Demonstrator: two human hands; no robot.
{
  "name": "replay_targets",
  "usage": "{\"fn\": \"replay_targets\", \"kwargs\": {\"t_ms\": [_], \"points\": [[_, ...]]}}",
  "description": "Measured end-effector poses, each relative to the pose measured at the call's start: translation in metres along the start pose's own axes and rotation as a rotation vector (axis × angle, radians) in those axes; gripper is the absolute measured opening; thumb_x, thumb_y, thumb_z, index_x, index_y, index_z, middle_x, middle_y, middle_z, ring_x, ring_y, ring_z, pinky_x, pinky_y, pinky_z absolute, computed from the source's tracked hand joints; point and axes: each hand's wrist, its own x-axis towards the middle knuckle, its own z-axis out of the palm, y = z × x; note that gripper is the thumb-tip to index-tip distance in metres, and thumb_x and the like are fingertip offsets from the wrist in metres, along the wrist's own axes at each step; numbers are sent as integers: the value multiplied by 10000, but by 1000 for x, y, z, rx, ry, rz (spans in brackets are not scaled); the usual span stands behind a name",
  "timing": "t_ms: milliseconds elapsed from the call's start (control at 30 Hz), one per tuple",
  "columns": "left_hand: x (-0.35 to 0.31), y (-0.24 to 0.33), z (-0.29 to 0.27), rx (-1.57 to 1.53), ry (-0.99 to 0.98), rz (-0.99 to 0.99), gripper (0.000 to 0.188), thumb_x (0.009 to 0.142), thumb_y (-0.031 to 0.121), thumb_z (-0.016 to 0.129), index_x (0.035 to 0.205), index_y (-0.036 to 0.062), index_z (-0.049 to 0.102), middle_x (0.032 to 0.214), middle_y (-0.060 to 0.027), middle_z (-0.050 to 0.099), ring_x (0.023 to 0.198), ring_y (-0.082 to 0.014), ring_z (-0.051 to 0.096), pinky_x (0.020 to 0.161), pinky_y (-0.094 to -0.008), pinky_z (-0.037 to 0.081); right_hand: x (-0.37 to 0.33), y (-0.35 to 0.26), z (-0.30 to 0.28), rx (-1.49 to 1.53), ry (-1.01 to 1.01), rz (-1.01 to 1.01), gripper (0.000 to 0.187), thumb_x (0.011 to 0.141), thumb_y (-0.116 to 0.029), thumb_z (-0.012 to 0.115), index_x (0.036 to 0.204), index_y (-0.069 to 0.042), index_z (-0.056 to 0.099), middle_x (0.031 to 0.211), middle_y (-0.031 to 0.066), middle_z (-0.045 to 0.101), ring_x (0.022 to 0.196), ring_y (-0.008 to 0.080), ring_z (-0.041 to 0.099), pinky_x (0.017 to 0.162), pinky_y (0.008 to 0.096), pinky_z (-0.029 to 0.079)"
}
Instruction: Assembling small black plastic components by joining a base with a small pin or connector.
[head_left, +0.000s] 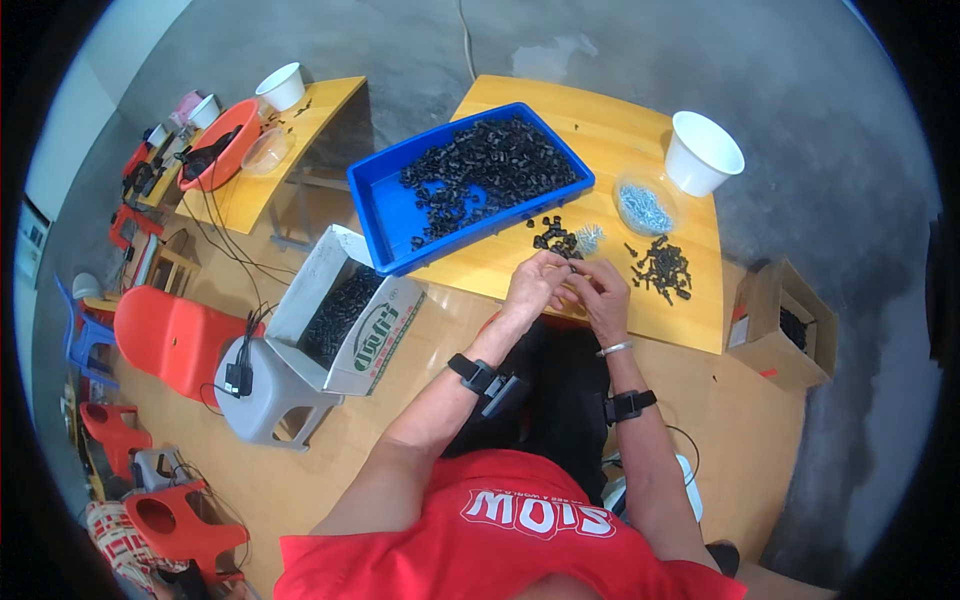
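Note:
My left hand (538, 284) and my right hand (603, 296) meet at the near edge of a yellow table (615, 112), fingertips pinched together. A small dark piece shows between them, mostly covered by the fingers; it looks like one of the black plastic parts. Just beyond the fingers lie a small heap of black plastic parts (555, 238) and a little cluster of silver screws (589, 238). To the right of my right hand is a loose pile of longer black pieces (664, 270). A clear round tub of silver screws (643, 208) stands behind that pile.
A blue tray (372, 200) of black parts reaches over the table's left side. A white bucket (703, 153) stands at the back right. Left is an open carton (372, 345) on a grey stool (262, 405); right, a cardboard box (765, 330). Red chairs (175, 340) stand farther left.

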Motion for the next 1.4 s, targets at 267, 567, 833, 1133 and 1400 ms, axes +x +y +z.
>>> {"fn": "replay_targets", "kwargs": {"t_ms": [267,567,833,1133,1400], "points": [[3,63,-32,402,6,248,138,856,79,536,971,12,573,791,-68,627,597,-106,603,464,-214,465,-3,15,-1,306,48,310,144,778,-26,647,916,0,616,760,-19,575,567,15,466,479,167,383],[65,136,-180,1069,502,279,317,762,182,644,1054,62,617,993,-148,636,950,-269,601,839,-352,461,0,14,-2,291,29,294,141,781,-28,641,911,11,603,719,-28,562,548,3,457,480,151,366],[108,113,-206,1442,344,13,615,763,310,659,1290,98,423,1272,-219,415,1191,-358,404,975,-390,367,-1,12,-3,256,24,297,147,765,-34,653,892,22,605,740,-13,590,575,7,489,525,157,395],[139,88,-188,1369,224,-8,826,711,549,637,1314,53,370,1262,-253,432,1162,-402,424,980,-438,346,-1,9,-2,203,14,280,142,760,-39,657,879,22,609,728,-7,603,578,26,508,540,171,414],[116,87,-106,1562,-15,81,800,712,549,636,1322,101,375,1225,-237,451,1116,-402,445,961,-444,353,0,14,0,194,16,264,137,759,-39,658,873,18,610,718,-7,597,568,24,493,529,173,405]]}}
